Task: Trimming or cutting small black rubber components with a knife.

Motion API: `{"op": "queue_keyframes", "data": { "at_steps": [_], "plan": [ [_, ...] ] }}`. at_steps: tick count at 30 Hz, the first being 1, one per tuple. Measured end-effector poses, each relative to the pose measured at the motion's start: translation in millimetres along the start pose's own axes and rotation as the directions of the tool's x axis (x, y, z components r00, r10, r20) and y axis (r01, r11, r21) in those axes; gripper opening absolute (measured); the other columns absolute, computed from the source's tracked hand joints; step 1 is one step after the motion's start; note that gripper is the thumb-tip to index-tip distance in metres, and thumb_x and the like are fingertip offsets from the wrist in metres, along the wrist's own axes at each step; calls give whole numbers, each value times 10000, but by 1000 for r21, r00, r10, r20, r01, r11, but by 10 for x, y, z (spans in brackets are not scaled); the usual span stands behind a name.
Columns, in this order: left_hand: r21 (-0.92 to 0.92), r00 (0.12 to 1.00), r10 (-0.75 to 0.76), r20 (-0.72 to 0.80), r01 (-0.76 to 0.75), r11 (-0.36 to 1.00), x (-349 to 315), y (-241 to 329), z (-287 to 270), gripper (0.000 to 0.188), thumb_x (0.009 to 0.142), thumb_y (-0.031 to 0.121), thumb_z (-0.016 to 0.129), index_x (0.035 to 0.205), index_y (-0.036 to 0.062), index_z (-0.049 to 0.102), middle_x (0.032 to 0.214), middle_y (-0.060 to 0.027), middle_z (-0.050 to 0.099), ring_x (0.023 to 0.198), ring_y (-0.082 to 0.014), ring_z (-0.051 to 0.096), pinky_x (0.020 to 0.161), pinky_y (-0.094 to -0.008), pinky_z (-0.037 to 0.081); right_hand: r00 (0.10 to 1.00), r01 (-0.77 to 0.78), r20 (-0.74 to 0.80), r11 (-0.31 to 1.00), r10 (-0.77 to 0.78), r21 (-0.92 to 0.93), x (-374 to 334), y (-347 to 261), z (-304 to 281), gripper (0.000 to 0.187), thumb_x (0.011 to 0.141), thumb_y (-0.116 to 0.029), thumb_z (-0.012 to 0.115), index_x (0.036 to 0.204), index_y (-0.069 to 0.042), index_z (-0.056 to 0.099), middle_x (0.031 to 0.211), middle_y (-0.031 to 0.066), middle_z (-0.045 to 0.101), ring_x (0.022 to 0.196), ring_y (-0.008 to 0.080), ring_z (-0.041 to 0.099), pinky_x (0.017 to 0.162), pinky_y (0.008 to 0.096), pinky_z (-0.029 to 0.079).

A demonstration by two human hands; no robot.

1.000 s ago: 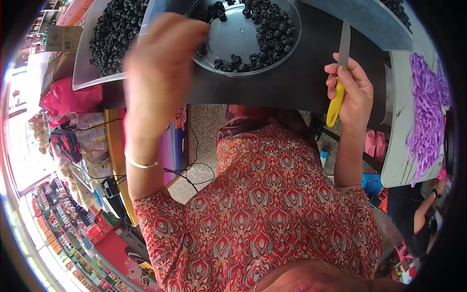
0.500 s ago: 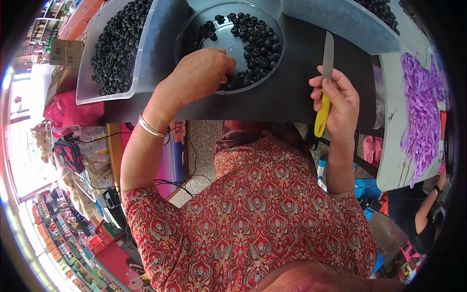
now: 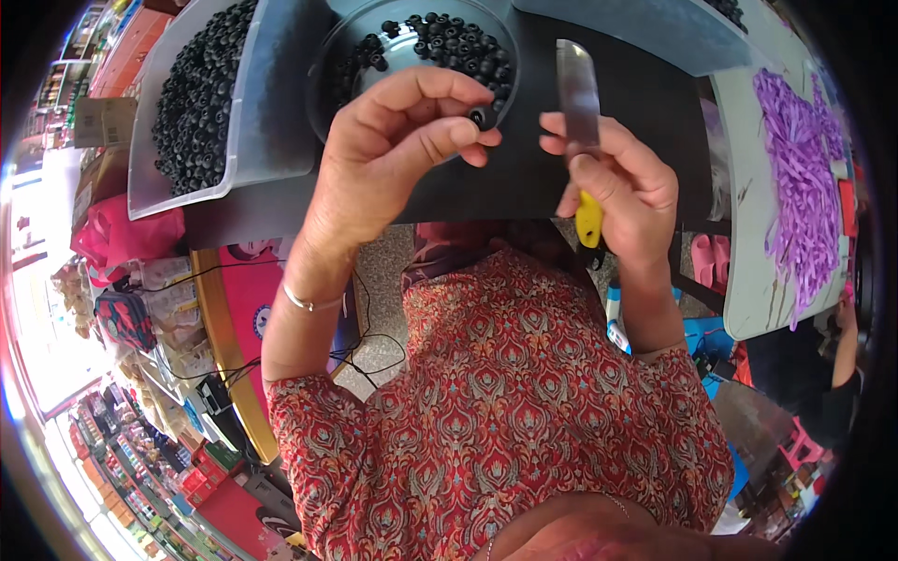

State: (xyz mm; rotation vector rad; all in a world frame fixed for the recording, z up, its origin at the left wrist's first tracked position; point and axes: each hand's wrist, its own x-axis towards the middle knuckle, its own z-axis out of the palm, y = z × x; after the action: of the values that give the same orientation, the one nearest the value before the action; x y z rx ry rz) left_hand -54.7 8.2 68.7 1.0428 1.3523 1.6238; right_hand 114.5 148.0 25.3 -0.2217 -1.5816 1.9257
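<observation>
Left hand lifted from bowl, now pinching small black ring, upper centre: light, stiff, hold rim; right hand fisted around knife.

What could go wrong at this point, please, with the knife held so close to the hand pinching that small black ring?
The knife blade stands bare in the right hand, close to the left hand fingertips; a slip might nick them. The small black ring is held only by a fingertip pinch, so it could drop. It is held over the round bowl, whose rim a jolt might tip.
</observation>
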Motion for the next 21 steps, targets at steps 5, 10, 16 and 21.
{"op": "queue_keyframes", "data": {
  "at_steps": [5, 10, 16, 21],
  "plan": [
    [-260, 997, -12, -77, -9, 966, -94, -160, 237, 264, 865, -20, 581, 1128, -24, 605, 942, -116, 668, 808, -142, 635, 755, -241, 523, 981, 156, 123, 986, -148, -54, 31, -78, 148, 248, 859, 37, 562, 1105, 74, 575, 1193, 216, 532, 873, 189, 633, 558, 229, 554],
    [-191, 980, 30, -196, -68, 979, -120, -270, 376, 260, 871, 2, 589, 1131, -13, 608, 877, -83, 665, 762, -113, 610, 727, -227, 515, 977, 196, 114, 973, -182, -123, 43, -64, 146, 287, 850, 54, 571, 1136, 61, 572, 1182, 194, 533, 872, 169, 620, 585, 237, 565],
    [-152, 955, 40, -295, -88, 984, -143, -339, 480, 272, 857, -5, 611, 1129, -4, 617, 846, -42, 642, 726, -81, 576, 700, -206, 494, 973, 212, 128, 961, -191, -178, 42, 6, 151, 297, 845, 80, 562, 1141, 60, 575, 1181, 182, 541, 854, 146, 614, 598, 221, 558],
    [-170, 950, 28, -312, -85, 982, -133, -365, 499, 267, 832, -21, 634, 1098, 4, 636, 861, -13, 624, 727, -64, 562, 694, -185, 470, 979, 189, 107, 969, -174, -158, 46, -32, 73, 296, 853, 65, 560, 1148, 61, 571, 1189, 196, 546, 878, 163, 621, 585, 216, 555]
  ]
}}
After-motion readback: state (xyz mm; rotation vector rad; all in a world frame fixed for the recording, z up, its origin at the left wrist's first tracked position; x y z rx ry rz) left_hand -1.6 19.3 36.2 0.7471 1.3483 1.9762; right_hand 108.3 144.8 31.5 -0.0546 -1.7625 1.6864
